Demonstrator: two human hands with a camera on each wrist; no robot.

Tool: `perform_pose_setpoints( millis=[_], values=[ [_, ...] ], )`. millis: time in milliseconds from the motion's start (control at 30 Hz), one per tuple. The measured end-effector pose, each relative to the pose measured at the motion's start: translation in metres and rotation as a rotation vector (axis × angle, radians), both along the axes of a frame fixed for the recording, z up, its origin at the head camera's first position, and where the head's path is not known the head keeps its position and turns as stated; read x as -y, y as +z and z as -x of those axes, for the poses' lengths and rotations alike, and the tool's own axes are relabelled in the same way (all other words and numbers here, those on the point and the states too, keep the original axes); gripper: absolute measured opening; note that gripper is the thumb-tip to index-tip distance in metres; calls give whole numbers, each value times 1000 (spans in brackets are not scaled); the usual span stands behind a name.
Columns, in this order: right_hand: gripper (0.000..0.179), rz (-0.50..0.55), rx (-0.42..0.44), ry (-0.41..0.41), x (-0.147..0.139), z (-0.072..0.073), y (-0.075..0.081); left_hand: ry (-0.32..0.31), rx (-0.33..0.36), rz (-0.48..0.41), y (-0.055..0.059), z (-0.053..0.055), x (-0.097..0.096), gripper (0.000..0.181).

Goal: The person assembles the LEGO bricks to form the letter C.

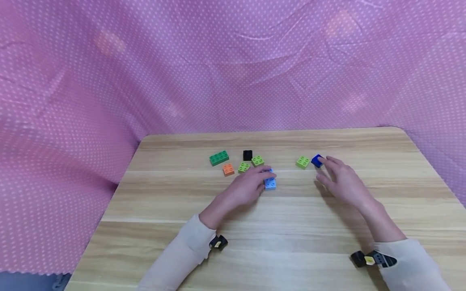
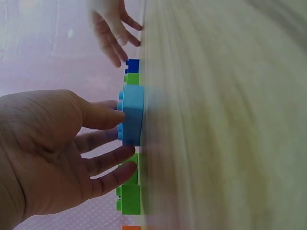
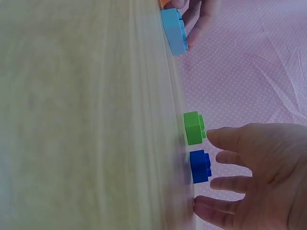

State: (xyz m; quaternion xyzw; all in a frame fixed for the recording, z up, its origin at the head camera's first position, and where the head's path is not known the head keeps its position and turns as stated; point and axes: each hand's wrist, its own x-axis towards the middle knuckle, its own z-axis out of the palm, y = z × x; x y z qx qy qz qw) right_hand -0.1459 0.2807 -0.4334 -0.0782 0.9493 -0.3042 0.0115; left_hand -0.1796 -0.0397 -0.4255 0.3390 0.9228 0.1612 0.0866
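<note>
The light blue block (image 1: 270, 184) sits flat on the wooden table (image 1: 298, 234), bumps facing up. The left hand (image 1: 246, 188) is right over it. Its fingers are loose and a bit apart, and they hide some of the block. The thumb tip is close to the bumps, but I cannot tell if it touches them.

To the right of the light blue block, and farther from the person, are a lime block (image 1: 303, 162) and then a dark blue block (image 1: 316, 161). The right hand (image 1: 344, 182) is at the dark blue block with its fingers spread, not pinching it. I cannot tell if a fingertip touches it.

To the left of the light blue block are two more lime blocks (image 1: 257, 161), a black block (image 1: 247, 155), an orange block (image 1: 228, 169) and a long green block (image 1: 219, 158).

The blocks look like hard, smooth plastic. They should be light, not squishy, and hard to break. The flat sides look best to hold, with thumb and finger across from each other.
</note>
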Motion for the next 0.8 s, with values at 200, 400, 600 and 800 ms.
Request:
perform_pose_setpoints(
  millis=[200,400,600,800],
  values=[
    [65,-46,-12,0,1,1,-1,70,18,-6,3,0,1,41],
    [61,-33,-7,-11,0,2,-1,96,56,6,5,1,3,37],
    [48,-9,-57,-38,1,4,-3,77,110,-67,1,7,6,33],
    [18,9,-141,-8,7,3,-7,58,263,-192,-7,16,8,31]
  ],
)
